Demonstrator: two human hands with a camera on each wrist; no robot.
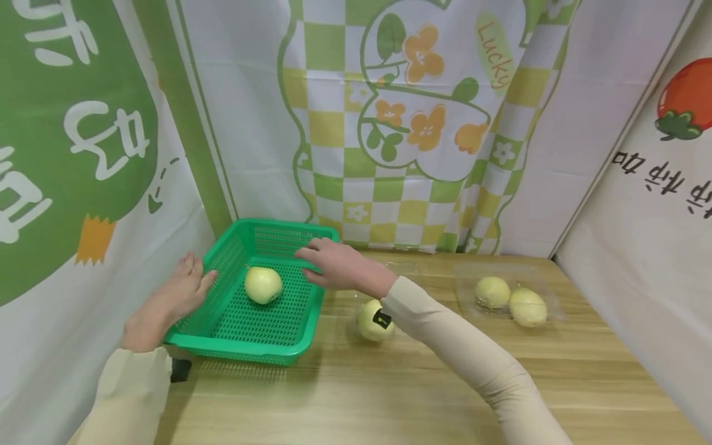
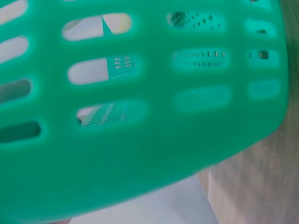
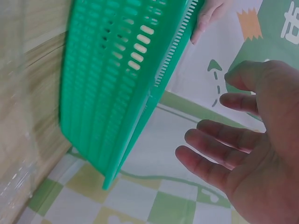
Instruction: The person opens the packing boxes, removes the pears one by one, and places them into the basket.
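A green plastic basket [image 1: 239, 350] with slotted walls stands at the left of the table, holding one pale yellow pear [image 1: 263, 285] on its floor. My left hand [image 1: 177, 293] is at the basket's left rim, fingers extended. The basket wall [image 2: 154, 154] fills most of the left wrist view. Over the right rim hovers my right hand [image 1: 342, 264]; the right wrist view shows its fingers [image 3: 205, 163] spread and loosely bent, with nothing held. Below the right forearm sits a pear with a black label [image 1: 375, 321], in front of a clear plastic tray.
Two more pears [image 1: 510, 301] lie in a clear plastic container [image 1: 464, 278] at the table's right. Printed cloth [image 1: 250, 123] hangs behind the wooden table [image 1: 389, 395] and on both sides. A small black object [image 1: 180, 369] shows beside the left wrist.
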